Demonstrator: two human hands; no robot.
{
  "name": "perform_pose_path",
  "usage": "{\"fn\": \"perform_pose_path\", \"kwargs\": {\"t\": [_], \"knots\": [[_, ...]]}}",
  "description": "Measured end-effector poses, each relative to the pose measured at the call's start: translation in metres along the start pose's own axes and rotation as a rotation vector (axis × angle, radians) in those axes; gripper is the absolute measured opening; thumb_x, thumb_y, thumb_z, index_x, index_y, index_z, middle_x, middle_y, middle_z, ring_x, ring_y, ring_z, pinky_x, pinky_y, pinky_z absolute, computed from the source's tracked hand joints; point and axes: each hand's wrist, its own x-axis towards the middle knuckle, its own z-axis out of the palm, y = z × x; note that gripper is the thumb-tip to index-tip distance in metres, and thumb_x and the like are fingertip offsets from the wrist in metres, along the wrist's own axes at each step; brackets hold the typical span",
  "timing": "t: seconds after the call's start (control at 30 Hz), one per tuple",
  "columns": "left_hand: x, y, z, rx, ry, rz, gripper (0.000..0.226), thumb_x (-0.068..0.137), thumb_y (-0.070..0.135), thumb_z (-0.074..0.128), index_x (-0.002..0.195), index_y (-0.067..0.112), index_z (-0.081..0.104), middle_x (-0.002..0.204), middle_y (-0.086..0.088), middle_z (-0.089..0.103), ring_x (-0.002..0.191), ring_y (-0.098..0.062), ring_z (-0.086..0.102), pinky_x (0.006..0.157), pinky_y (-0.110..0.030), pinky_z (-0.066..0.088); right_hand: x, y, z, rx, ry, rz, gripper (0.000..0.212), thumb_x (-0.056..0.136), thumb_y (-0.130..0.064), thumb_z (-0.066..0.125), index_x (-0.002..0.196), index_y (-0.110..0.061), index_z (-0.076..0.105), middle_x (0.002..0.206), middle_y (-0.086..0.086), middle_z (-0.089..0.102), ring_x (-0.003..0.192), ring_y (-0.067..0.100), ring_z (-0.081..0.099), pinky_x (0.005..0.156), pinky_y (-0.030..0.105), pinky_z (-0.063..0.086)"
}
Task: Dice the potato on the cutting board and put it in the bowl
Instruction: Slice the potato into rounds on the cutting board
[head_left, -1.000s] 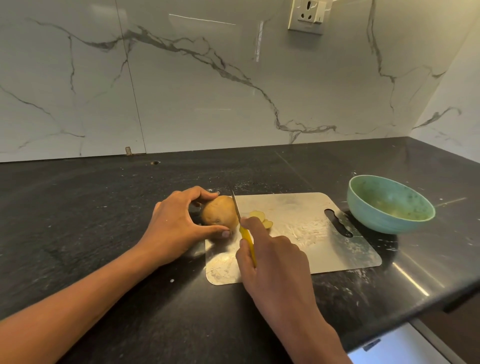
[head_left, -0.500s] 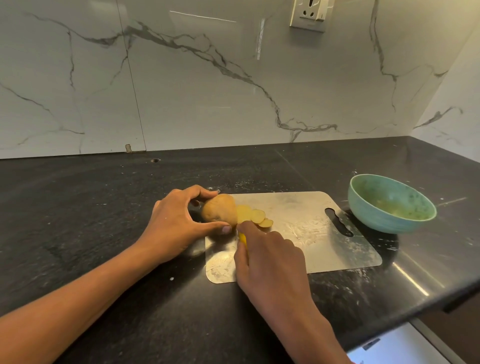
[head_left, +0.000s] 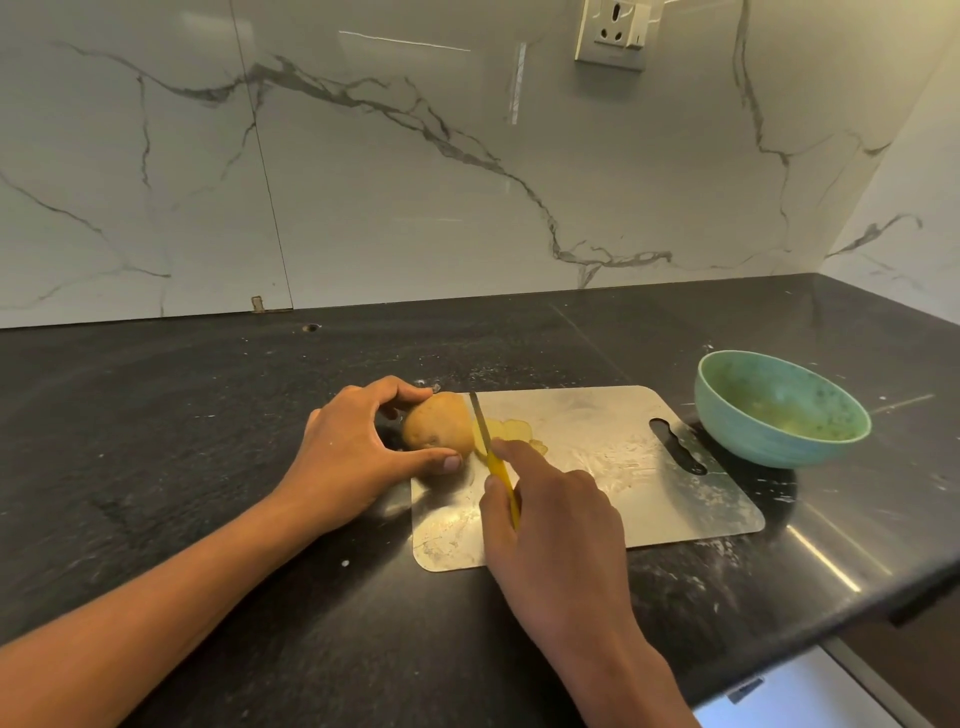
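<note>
Potato, one brown unpeeled oval (head_left: 439, 428), on left end of one steel cutting board (head_left: 613, 467), left hand (head_left: 358, 457) curled round it; right hand (head_left: 556, 525) gripping one yellow-handled knife (head_left: 491, 452), blade against cut face; about three pale slices (head_left: 511, 431) beside blade; one teal bowl (head_left: 779, 410) right of board

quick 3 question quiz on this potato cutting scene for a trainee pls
1. True or false: the left hand grips the potato at the cutting board's left end.
2. What does the right hand hold?
A. a spoon
B. the yellow-handled knife
C. the bowl
3. Fill in: the cut slices lie on the ____, not in the green bowl.

Key: 1 true; 2 B; 3 cutting board.
</note>
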Motion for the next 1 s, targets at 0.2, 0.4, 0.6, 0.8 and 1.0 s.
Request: {"fn": "perform_pose_path", "kwargs": {"t": [0.2, 0.4, 0.6, 0.8, 1.0], "knots": [[0.000, 0.001, 0.000, 0.011, 0.009, -0.021, 0.087, 0.049, 0.096, 0.065, 0.123, 0.050, 0.061, 0.113, 0.029, 0.059, 0.107, 0.007, 0.050, 0.105, -0.052, 0.043, -0.006, -0.002, -0.007, -0.108, -0.114, -0.059, 0.040, 0.107, -0.043, 0.037, 0.147, -0.037, 0.040, 0.109, -0.007, 0.066, 0.090, 0.012, 0.058, 0.076, 0.028, 0.049], [-0.001, 0.001, -0.001, 0.007, 0.005, -0.030, 0.082, 0.048, 0.098, 0.064, 0.117, 0.054, 0.059, 0.113, 0.031, 0.059, 0.106, 0.011, 0.049, 0.107, -0.052, 0.043, -0.007, -0.001, -0.009, -0.176, -0.100, -0.058, 0.042, 0.107, -0.041, 0.036, 0.149, -0.036, 0.039, 0.100, -0.006, 0.064, 0.082, 0.015, 0.054, 0.062, 0.028, 0.035], [-0.001, 0.003, -0.001, 0.005, -0.007, -0.014, 0.085, 0.047, 0.094, 0.068, 0.120, 0.052, 0.059, 0.115, 0.030, 0.058, 0.110, 0.004, 0.051, 0.108, -0.054, 0.042, -0.004, 0.005, -0.004, -0.075, 0.005, -0.008, 0.044, 0.107, -0.045, 0.036, 0.150, -0.040, 0.040, 0.101, -0.009, 0.067, 0.081, 0.011, 0.053, 0.065, 0.024, 0.037], [-0.001, 0.002, -0.001, 0.008, -0.006, 0.013, 0.075, 0.048, 0.095, 0.069, 0.112, 0.058, 0.056, 0.112, 0.035, 0.055, 0.109, 0.007, 0.050, 0.106, -0.052, 0.043, -0.001, -0.003, -0.004, 0.032, 0.097, -0.030, 0.047, 0.105, -0.044, 0.046, 0.152, -0.040, 0.043, 0.104, -0.012, 0.072, 0.062, 0.000, 0.039, 0.058, 0.009, 0.025], [-0.003, 0.005, -0.001, 0.004, 0.005, 0.021, 0.074, 0.052, 0.086, 0.077, 0.116, 0.054, 0.058, 0.111, 0.033, 0.057, 0.108, 0.007, 0.051, 0.106, -0.051, 0.042, 0.000, -0.007, 0.008, -0.079, 0.145, -0.088, 0.040, 0.087, -0.031, 0.078, 0.126, -0.027, 0.070, 0.062, -0.010, 0.065, 0.049, 0.005, 0.027, 0.052, 0.008, 0.011]]}}
